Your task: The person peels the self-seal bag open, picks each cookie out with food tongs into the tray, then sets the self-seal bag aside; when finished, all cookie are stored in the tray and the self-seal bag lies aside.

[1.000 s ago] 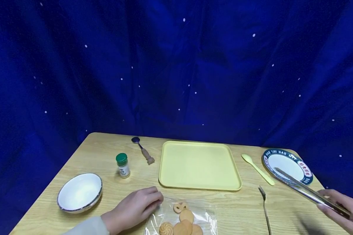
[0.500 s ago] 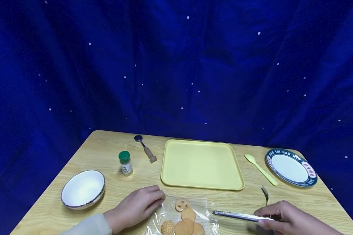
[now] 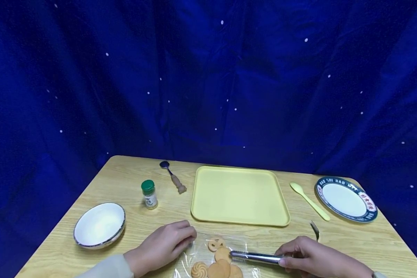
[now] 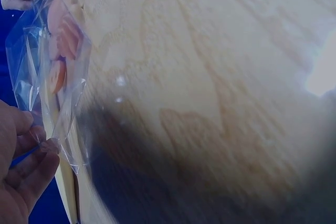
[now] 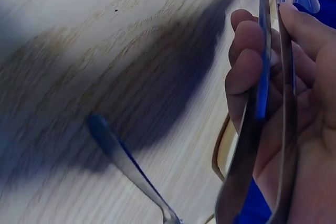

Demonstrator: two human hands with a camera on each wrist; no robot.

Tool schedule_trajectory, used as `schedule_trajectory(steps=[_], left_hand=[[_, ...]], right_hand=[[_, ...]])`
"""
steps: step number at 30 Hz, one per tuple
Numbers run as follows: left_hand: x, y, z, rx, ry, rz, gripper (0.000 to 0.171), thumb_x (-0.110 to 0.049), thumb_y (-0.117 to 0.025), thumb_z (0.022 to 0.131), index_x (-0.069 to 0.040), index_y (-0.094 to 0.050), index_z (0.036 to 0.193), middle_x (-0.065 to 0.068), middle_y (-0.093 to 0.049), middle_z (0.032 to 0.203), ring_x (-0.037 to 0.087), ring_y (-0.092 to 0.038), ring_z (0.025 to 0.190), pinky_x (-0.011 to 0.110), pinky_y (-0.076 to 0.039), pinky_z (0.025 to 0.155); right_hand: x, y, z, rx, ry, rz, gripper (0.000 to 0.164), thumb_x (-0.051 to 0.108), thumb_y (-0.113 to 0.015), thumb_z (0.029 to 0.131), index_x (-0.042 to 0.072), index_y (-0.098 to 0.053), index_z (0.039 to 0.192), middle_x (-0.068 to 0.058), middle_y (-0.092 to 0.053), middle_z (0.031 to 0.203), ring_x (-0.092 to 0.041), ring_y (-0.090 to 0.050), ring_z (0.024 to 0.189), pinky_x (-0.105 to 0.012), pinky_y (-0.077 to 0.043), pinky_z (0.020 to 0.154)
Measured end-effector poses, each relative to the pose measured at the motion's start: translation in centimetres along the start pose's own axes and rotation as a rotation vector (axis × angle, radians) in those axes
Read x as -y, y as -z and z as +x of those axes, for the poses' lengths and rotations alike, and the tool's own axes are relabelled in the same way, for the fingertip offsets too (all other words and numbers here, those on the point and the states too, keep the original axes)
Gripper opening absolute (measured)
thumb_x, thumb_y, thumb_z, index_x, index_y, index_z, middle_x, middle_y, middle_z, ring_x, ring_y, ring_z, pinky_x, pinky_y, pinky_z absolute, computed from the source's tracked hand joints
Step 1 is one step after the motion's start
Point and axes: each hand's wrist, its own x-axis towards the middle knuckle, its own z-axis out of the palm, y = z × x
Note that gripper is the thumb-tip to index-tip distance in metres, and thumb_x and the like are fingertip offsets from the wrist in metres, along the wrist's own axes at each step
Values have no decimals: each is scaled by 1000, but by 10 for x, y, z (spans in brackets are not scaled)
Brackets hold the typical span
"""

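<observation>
My left hand [image 3: 165,245] pinches the upper left corner of a clear plastic bag [image 4: 31,61] lying on the table. Several round cookies [image 3: 219,268] show in the bag, one swirled and one with cut-out holes. From the right, my right hand [image 3: 307,256] holds a pair of metal tongs [image 3: 257,258]. The tips reach the right edge of a plain round cookie [image 3: 222,253]; whether they touch it I cannot tell. In the right wrist view, the two arms of the tongs [image 5: 286,93] stand slightly apart between thumb and fingers.
Behind the bag lies a yellow tray [image 3: 239,197]. A white bowl [image 3: 100,226], a green-capped seasoning jar [image 3: 149,195] and a spoon [image 3: 175,180] are at left. At right are a yellow spoon [image 3: 309,200], a blue-rimmed plate [image 3: 345,199] and a fork [image 3: 315,229], partly behind my right hand.
My right hand has swung the tongs left from near the plate, over the fork, to the cookies. My left hand keeps its place at the bag's corner.
</observation>
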Motion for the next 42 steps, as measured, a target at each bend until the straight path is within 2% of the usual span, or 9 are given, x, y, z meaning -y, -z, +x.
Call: schedule_trajectory(steps=[3,9,16,25,31,33,34,37,42], left_hand=[[-1,-1,0,-3,-9,6,6,-18,-60,96,-23,-64,96,-15,-57,91,-7,-52,80,15,-48,69],[0,-1,0,-3,-7,15,6,-18,-60,96,-23,-63,96,-15,-56,90,-7,-52,80,15,-48,69],[1,-2,-2,-9,-7,19,7,-17,-59,96,-23,-64,97,-14,-57,91,-7,-53,81,15,-49,69],[1,-2,-1,-14,1,19,7,-17,-60,96,-22,-64,97,-14,-58,92,-6,-54,82,15,-50,70],[1,-3,1,-8,2,24,8,-17,-59,96,-22,-64,97,-14,-58,92,-6,-54,82,16,-50,71],[1,-3,1,-11,-1,27,7,-18,-59,97,-22,-64,98,-14,-58,92,-6,-55,82,17,-51,71],[1,-4,2,-13,-2,30,7,-18,-59,97,-22,-64,98,-14,-58,92,-6,-55,82,17,-51,71],[1,-4,1,-22,-2,34,7,-17,-59,96,-23,-64,98,-15,-57,91,-6,-54,82,17,-51,71],[1,-4,0,-35,-2,47,7,-18,-60,96,-23,-64,96,-16,-56,90,-6,-53,79,17,-50,69]], right_hand=[[-2,-1,4,12,-13,28,20,12,-48,101,8,-67,108,-15,-46,65,13,-43,58,-9,-37,49],[-7,-5,12,49,-15,116,19,12,-49,101,2,-65,101,-24,-49,65,11,-43,53,-10,-35,42],[-10,-5,7,25,37,80,19,8,-47,101,5,-65,97,-21,-51,65,11,-43,55,-11,-35,43],[1,16,-34,-17,39,70,24,-3,-43,100,6,-65,102,-22,-53,69,-1,-44,46,-16,-38,37],[6,47,-76,-49,60,15,35,-12,-41,96,9,-64,112,-15,-57,71,-24,-44,40,-15,-40,36],[7,60,-82,-93,46,-10,35,-12,-42,96,9,-64,111,-13,-58,72,-25,-44,41,-16,-39,34],[8,66,-83,-121,38,-40,34,-11,-42,96,10,-64,112,-10,-60,73,-21,-45,40,-16,-40,35],[9,81,-70,-212,-5,-103,27,-6,-46,97,9,-65,107,0,-61,73,-11,-48,41,-20,-40,35],[8,85,-10,-375,-62,-264,11,7,-54,98,9,-65,97,10,-58,68,1,-50,46,-22,-41,36]])
